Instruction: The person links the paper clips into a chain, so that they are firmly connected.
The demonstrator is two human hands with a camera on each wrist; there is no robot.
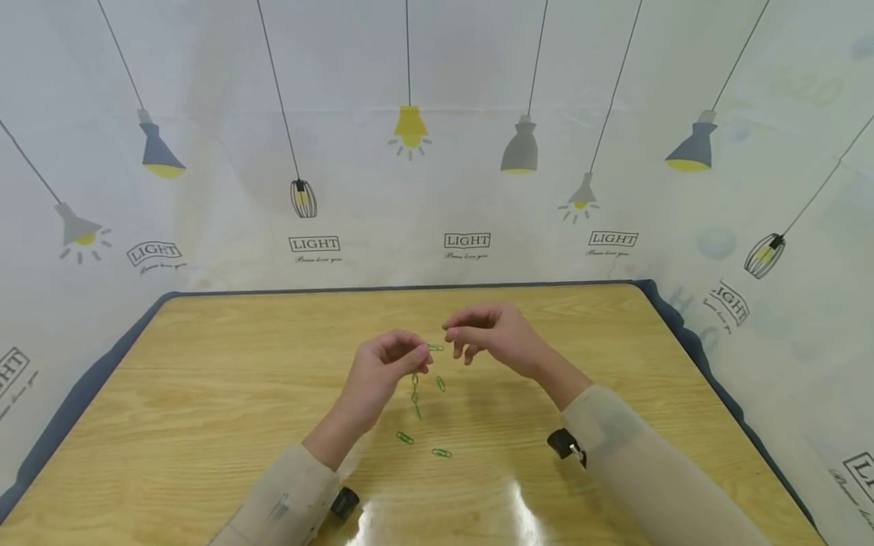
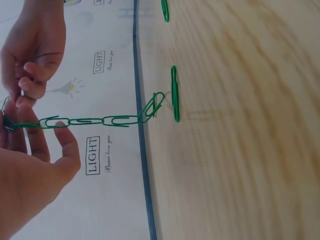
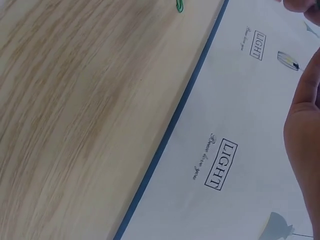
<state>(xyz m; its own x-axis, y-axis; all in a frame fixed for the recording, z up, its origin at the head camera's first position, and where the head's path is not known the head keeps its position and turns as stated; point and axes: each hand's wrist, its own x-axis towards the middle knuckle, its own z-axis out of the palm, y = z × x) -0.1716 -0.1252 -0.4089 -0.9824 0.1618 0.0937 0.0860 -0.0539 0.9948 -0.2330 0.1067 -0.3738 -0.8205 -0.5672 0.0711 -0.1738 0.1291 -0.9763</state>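
Pinching green paperclip chain (image 1: pixel 415 390) with thumb and fingertips: left hand (image 1: pixel 382 371), above wooden table (image 1: pixel 205 394). Chain hangs towards six o'clock from fingertips; single green paperclip (image 1: pixel 435 347) juts towards three. Right hand (image 1: pixel 504 339) near, between two and three o'clock, thumb and forefinger close together; cannot tell whether they pinch anything. Around chain's lower end, loose green paperclips on table: one o'clock (image 1: pixel 440 384), five (image 1: pixel 441 453), seven (image 1: pixel 405 437).

smooth, faintly shiny paper clips (image 2: pixel 175 94) of thin wire with a plastic-looking coat, glossy wood-grained tabletop (image 1: pixel 239 379) catching white glare, matt printed backdrop (image 1: pixel 375 197) with faint creases, matt cloth sleeves (image 1: pixel 649 470)
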